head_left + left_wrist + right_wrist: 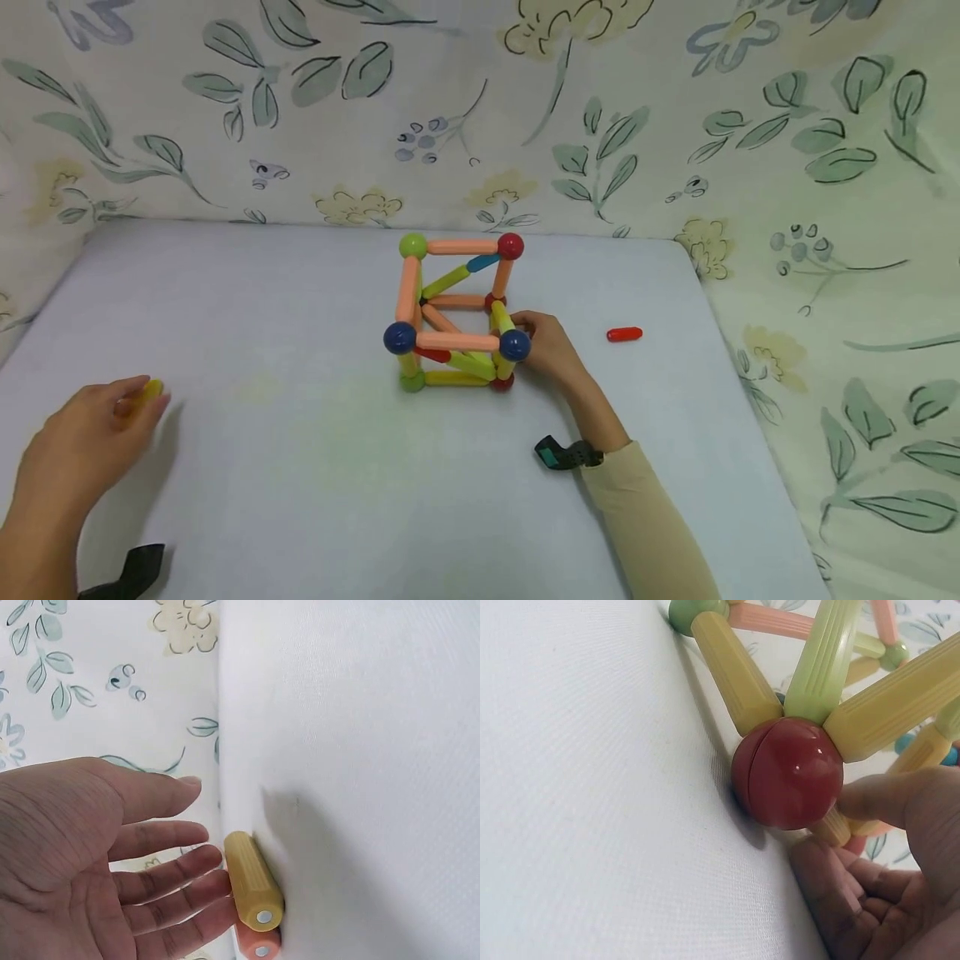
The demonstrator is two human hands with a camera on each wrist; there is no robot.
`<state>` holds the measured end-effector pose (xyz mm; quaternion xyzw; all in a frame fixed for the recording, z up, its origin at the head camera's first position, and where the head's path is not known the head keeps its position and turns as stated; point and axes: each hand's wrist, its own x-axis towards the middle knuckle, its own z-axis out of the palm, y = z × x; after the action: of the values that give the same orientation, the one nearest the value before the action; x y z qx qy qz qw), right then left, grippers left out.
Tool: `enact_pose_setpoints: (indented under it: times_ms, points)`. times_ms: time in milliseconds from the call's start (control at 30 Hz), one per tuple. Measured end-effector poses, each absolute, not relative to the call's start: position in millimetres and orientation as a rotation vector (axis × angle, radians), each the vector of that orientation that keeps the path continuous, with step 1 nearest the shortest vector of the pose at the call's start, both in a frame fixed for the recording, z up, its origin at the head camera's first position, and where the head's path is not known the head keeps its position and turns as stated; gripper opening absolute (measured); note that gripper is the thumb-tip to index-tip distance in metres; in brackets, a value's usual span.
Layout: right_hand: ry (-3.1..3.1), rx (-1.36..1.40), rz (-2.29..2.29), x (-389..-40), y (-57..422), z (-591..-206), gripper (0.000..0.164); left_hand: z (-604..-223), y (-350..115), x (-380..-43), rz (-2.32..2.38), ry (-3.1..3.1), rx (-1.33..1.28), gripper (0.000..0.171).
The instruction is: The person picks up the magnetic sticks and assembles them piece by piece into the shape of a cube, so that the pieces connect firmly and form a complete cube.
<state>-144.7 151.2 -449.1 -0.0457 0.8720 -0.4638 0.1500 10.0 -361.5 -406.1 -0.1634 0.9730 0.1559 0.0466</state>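
My left hand (90, 442) is at the table's left, fingers fairly straight and thumb apart. In the left wrist view its fingertips are right at a yellow rod (251, 885), with an orange rod (259, 946) partly hidden beneath it. A box-shaped frame of magnetic rods and balls (459, 341) stands upright at mid-table. My right hand (551, 350) is at its lower right corner. Behind the dark red ball (791, 774) that hand pinches a yellow rod (832, 827) between thumb and forefinger; the thumb tip is hidden by the ball.
A loose red rod (625, 334) lies on the white table (300, 467) to the right of the frame. Flowered cloth (480, 108) hangs behind the table and along its right side. Black straps sit on both wrists.
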Motion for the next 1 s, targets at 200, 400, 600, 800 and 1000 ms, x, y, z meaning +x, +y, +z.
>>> enact_pose_setpoints:
  times_ms: [200, 400, 600, 800, 1000]
  points:
    - [2.498, -0.134, -1.321, -143.8, 145.8, -450.8, 0.050, -403.4, -363.6, 16.7, 0.481, 2.966, -0.463, 0.054]
    - [2.489, -0.163, -1.332, -143.1, 144.5, -446.9, 0.049, -401.4, -358.3, 15.0, 0.462, 2.928, -0.501, 0.050]
    - [2.479, -0.162, -1.346, -143.3, 145.0, -443.5, 0.049, -398.8, -354.6, 8.0, 0.413, 2.935, -0.446, 0.046]
    - [2.483, -0.121, -1.341, -143.2, 147.7, -441.8, 0.048, -393.1, -341.4, -5.0, 0.539, 2.947, -0.354, 0.050]
    - [2.501, -0.107, -1.332, -143.4, 149.5, -446.8, 0.047, -376.8, -304.6, -21.5, 0.910, 3.019, -0.148, 0.052]
